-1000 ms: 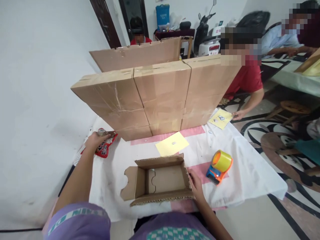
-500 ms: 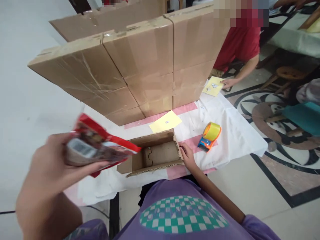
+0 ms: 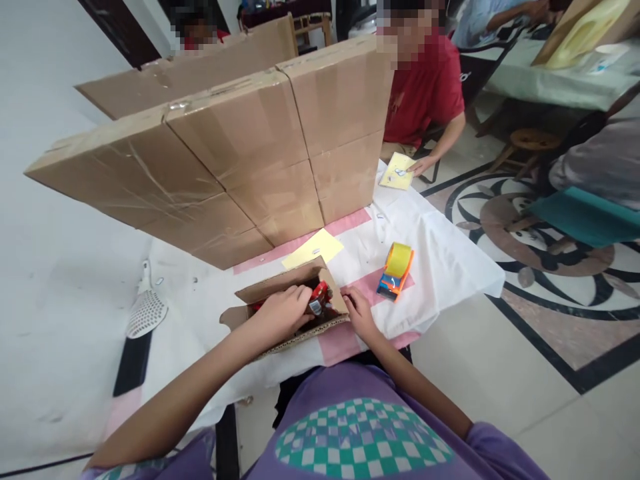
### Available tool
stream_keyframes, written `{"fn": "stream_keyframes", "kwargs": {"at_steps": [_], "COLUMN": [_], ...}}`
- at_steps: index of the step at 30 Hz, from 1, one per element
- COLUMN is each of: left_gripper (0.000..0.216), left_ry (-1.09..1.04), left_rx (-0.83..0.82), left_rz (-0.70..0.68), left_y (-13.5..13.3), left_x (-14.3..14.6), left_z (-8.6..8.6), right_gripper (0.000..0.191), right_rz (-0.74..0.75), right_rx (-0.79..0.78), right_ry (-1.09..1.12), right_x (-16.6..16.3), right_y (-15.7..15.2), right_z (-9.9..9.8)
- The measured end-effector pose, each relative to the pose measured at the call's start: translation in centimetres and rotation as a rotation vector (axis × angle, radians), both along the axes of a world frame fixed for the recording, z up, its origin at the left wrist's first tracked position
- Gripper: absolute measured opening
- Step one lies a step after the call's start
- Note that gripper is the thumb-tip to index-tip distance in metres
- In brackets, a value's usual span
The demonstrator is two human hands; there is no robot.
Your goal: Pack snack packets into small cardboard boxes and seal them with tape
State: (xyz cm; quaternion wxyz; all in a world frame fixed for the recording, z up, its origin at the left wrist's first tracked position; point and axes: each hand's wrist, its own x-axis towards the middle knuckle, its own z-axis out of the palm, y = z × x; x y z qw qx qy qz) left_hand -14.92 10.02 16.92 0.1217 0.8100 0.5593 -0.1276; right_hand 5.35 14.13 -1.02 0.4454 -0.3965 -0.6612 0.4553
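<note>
A small open cardboard box [image 3: 280, 287] lies on the white cloth in front of me. My left hand [image 3: 280, 313] is inside it, fingers closed on a red snack packet [image 3: 320, 298] that lies in the box. My right hand [image 3: 357, 312] rests on the box's right end, fingers curled against the flap. Just beyond the box lies a yellow paper sheet [image 3: 313, 248]. To the right of my right hand stands an orange and blue tape dispenser [image 3: 395, 270] with a yellow roll.
A wall of taped cardboard boxes [image 3: 225, 160] stands across the table behind the small box. A white perforated scoop [image 3: 146, 310] lies at the left. A person in a red shirt [image 3: 425, 87] sits beyond, hand on another yellow sheet [image 3: 397, 171]. Table edge drops at right.
My left hand picked the red packet up from the table's left, carried it across, and now has it down inside the small box. My right hand stayed at the box's right end.
</note>
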Motion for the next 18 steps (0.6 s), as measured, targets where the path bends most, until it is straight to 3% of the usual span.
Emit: {"fn": "stream_keyframes", "kwargs": {"at_steps": [4, 10, 16, 18], "left_gripper": [0.019, 0.027, 0.037, 0.044], "left_ry": [-0.002, 0.033, -0.062, -0.118], "left_rx": [-0.050, -0.128, -0.179, -0.166], "left_rz": [0.011, 0.066, 0.039, 0.041], "left_y": [0.2, 0.2, 0.8, 1.0], "left_x": [-0.1, -0.5, 0.2, 0.2], "left_z": [-1.1, 0.2, -2.2, -2.2], "right_gripper": [0.024, 0.024, 0.023, 0.024], "right_rz": [-0.012, -0.008, 0.014, 0.012], "right_rx": [-0.010, -0.001, -0.020, -0.023], "right_ry": [0.004, -0.001, 0.019, 0.021], "right_x": [0.1, 0.1, 0.0, -0.1], "right_y": [0.0, 0.0, 0.0, -0.1], "right_z": [0.1, 0.1, 0.0, 0.1]}}
